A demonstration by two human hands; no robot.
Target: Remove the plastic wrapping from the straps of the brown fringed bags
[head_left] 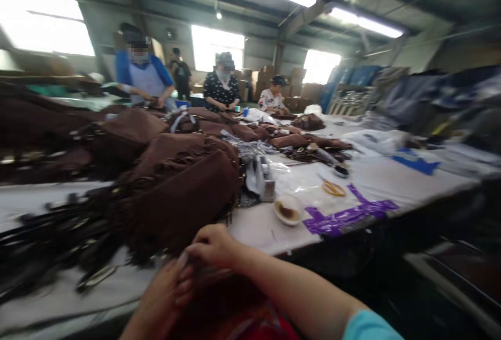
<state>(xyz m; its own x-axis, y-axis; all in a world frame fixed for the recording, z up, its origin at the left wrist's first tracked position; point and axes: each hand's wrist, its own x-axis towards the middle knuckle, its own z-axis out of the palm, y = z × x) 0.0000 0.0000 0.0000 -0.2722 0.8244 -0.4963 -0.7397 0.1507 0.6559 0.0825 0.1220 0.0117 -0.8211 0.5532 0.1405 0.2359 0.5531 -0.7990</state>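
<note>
At the table's front edge my left hand point(172, 288) and my right hand point(213, 246) are close together, fingers curled in. Between them is a small dark piece, too blurred to name. Just beyond my hands sits a large pile of brown fabric bags point(183, 183) with gathered edges. To the left lies a heap of dark straps point(66, 235) with gold-coloured metal parts. A white bowl point(287, 209) with brown stuff inside stands on the table to the right of my hands. Past it is a pair of scissors point(333, 189) with yellow handles.
Purple tape point(344, 217) is stuck along the front edge of the white-covered table point(376, 173). Further right lies a blue piece point(415, 161). More brown bags point(242, 130) and plastic wrap cover the middle. Several people work across the table. Stacked cartons point(262, 82) stand behind.
</note>
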